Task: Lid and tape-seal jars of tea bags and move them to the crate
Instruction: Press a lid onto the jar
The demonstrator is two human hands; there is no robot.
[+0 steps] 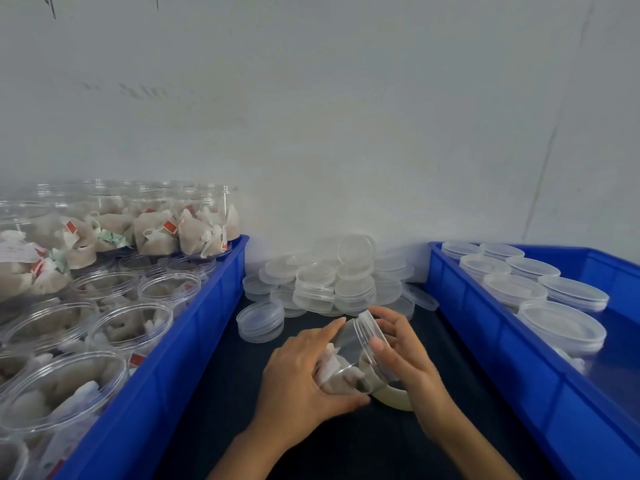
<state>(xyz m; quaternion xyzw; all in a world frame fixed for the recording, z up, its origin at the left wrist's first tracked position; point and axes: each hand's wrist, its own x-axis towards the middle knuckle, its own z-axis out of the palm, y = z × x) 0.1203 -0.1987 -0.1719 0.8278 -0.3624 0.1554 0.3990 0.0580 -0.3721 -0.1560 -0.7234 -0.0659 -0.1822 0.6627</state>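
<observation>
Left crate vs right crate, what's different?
The left crate holds open jars of tea bags, no lids on, with more jars stacked on top at the back. The right crate holds lidded jars in a single layer and has bare floor left. The left looks fuller. Both are blue plastic and flank the dark work surface.

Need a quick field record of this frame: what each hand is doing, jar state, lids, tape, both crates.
left hand: grips the jar body, jar tilted on its side
right hand: fingers on the lid at the jar's mouth
jar: clear, tea bags inside, lid on; taped or not, cannot tell
tape roll: on the dark mat, under the jar
loose lids: heaped by the wall, between the crates
left crate: blue, open jars of tea bags, no lids
right crate: blue, lidded jars
</observation>
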